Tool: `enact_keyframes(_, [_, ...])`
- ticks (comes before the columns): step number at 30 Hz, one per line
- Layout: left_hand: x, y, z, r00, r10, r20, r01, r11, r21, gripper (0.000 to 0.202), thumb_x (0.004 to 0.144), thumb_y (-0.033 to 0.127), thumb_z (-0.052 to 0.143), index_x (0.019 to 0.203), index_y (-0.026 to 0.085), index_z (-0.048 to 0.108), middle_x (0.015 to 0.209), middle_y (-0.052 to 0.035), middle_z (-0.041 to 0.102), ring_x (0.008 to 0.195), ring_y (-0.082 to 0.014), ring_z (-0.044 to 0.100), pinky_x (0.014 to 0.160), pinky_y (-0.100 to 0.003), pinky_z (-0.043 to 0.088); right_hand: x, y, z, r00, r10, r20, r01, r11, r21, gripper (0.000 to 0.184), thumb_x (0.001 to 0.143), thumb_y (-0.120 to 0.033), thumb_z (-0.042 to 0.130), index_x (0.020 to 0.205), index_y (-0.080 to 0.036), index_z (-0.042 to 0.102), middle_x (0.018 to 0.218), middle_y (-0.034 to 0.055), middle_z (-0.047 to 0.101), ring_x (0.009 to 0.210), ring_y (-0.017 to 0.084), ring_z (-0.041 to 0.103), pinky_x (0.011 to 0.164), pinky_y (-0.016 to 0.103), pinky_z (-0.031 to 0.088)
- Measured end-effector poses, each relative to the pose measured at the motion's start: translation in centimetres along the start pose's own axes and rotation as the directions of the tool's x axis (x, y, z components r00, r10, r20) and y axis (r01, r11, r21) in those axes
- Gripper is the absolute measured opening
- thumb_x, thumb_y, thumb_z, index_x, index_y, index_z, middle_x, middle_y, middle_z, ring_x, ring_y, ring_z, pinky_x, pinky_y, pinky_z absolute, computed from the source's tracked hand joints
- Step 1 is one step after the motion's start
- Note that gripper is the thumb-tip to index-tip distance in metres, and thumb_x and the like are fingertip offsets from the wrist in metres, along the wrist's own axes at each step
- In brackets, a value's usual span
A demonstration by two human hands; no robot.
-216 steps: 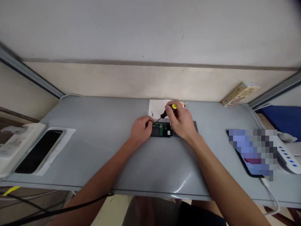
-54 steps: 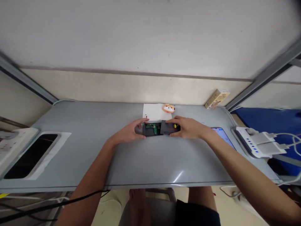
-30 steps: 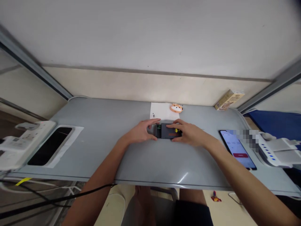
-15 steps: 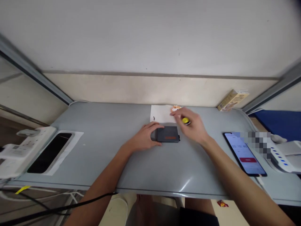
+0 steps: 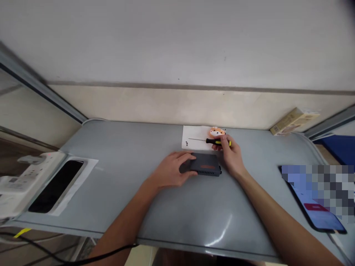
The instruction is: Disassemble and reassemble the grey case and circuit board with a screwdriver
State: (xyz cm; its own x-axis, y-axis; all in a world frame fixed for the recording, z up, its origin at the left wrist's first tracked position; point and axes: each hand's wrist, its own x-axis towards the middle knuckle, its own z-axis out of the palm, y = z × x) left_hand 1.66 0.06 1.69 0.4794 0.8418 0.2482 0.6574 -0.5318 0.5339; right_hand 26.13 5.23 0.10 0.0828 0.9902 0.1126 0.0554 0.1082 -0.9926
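My left hand [image 5: 174, 169] grips the left end of a flat dark grey box-shaped device [image 5: 207, 162] on the grey desk, thumb at its near side and fingers at its far side. Vent slots run along the device's near edge, and a small black part sticks out at its right. In my right hand [image 5: 230, 153] is a black and yellow screwdriver [image 5: 215, 142], its thin shaft pointing left over a white sheet of paper [image 5: 195, 132]. Several tiny dark pieces [image 5: 186, 143], perhaps screws, lie on that paper. An orange and white animal-face item [image 5: 217, 132] sits at the paper's right end.
On the left, a dark phone [image 5: 57, 186] lies on white paper beside a white power strip [image 5: 30, 181]. A lit phone [image 5: 313, 207] with a cable lies at the right. A small carton [image 5: 292, 121] leans at the back right against the wall [image 5: 155, 105].
My right hand has turned, and the screwdriver's shaft now shows, pointing left over the paper. My left hand keeps its hold on the device. The view has shifted slightly.
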Motion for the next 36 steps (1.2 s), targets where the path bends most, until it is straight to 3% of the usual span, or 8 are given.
enact_keyframes(6, [0.2,-0.1,0.2,0.999,0.009,-0.041,-0.010,0.999,-0.042,0.038,0.093,0.040,0.072,0.128,0.027,0.065,0.142,-0.0070,0.065,0.125,-0.0275,0.066,0.108,-0.046,0.053,0.1,0.1,-0.1,0.997,0.025,0.077,-0.020,0.998,-0.062,0.042,0.094,-0.063,0.057,0.098,-0.023,0.070,0.105,0.0038,0.074,0.079,0.016,0.071,0.075,0.030,0.052])
enact_keyframes(13, [0.2,-0.1,0.4,0.996,-0.017,-0.087,0.006,0.992,-0.126,0.033,0.095,0.039,0.068,0.126,0.026,0.066,0.134,-0.0063,0.069,0.118,-0.0244,0.068,0.104,-0.042,0.055,0.0,-0.1,0.2,0.993,-0.037,0.112,0.052,0.989,-0.137,0.038,0.096,-0.059,0.057,0.098,-0.023,0.071,0.104,0.0033,0.074,0.084,0.017,0.072,0.080,0.031,0.053])
enact_keyframes(17, [0.5,0.6,0.2,0.990,-0.101,-0.100,0.087,0.987,-0.138,0.027,0.095,0.037,0.065,0.119,0.024,0.069,0.120,-0.0045,0.075,0.108,-0.0230,0.071,0.100,-0.040,0.055,-0.1,-0.2,0.2,0.992,-0.052,0.118,0.069,0.987,-0.142,0.037,0.097,-0.057,0.056,0.099,-0.024,0.071,0.101,0.0025,0.073,0.087,0.017,0.072,0.081,0.030,0.051])
enact_keyframes(22, [1.0,1.5,0.1,0.959,-0.285,-0.014,0.279,0.946,-0.167,0.029,0.102,0.045,0.054,0.110,0.026,0.075,0.103,-0.0023,0.077,0.091,-0.0203,0.071,0.085,-0.035,0.056,0.2,0.0,-0.2,1.000,0.007,0.017,-0.007,1.000,0.001,0.039,0.097,-0.060,0.055,0.100,-0.025,0.073,0.098,0.0023,0.073,0.081,0.016,0.070,0.079,0.030,0.049])
enact_keyframes(26, [1.1,1.9,0.4,0.923,-0.384,-0.023,0.372,0.906,-0.200,0.038,0.103,0.052,0.049,0.099,0.025,0.076,0.099,-0.0026,0.075,0.088,-0.0203,0.069,0.079,-0.033,0.054,0.8,-0.1,-0.8,0.991,0.113,-0.074,-0.089,0.960,0.267,0.042,0.096,-0.059,0.057,0.087,-0.022,0.074,0.071,0.0003,0.066,0.064,0.014,0.060,0.069,0.029,0.046])
enact_keyframes(31, [0.6,0.9,0.5,0.948,-0.313,-0.055,0.296,0.933,-0.204,0.040,0.096,0.053,0.065,0.128,0.028,0.066,0.117,-0.0030,0.072,0.096,-0.0201,0.068,0.085,-0.034,0.055,1.2,-0.8,-1.7,0.990,0.129,-0.064,-0.087,0.889,0.449,0.038,0.093,-0.052,0.061,0.073,-0.021,0.069,0.068,-0.0004,0.060,0.053,0.011,0.049,0.058,0.028,0.041])
enact_keyframes(34, [0.3,0.1,0.3,0.970,-0.184,-0.159,0.164,0.978,-0.133,0.067,0.085,0.050,0.080,0.142,0.030,0.052,0.141,-0.0079,0.059,0.111,-0.0231,0.065,0.092,-0.036,0.055,1.0,-1.2,-2.1,0.993,0.107,-0.058,-0.071,0.898,0.433,0.036,0.092,-0.049,0.062,0.069,-0.021,0.066,0.070,-0.0003,0.059,0.051,0.010,0.047,0.053,0.028,0.038])
enact_keyframes(36, [0.1,-0.1,0.3,0.966,-0.082,-0.244,0.061,0.994,-0.094,0.066,0.085,0.047,0.081,0.140,0.028,0.051,0.143,-0.0099,0.056,0.115,-0.0236,0.064,0.094,-0.037,0.056,0.8,-1.4,-2.1,0.994,0.098,-0.047,-0.073,0.923,0.378,0.036,0.092,-0.049,0.061,0.069,-0.022,0.065,0.070,-0.0001,0.058,0.050,0.011,0.045,0.052,0.029,0.037])
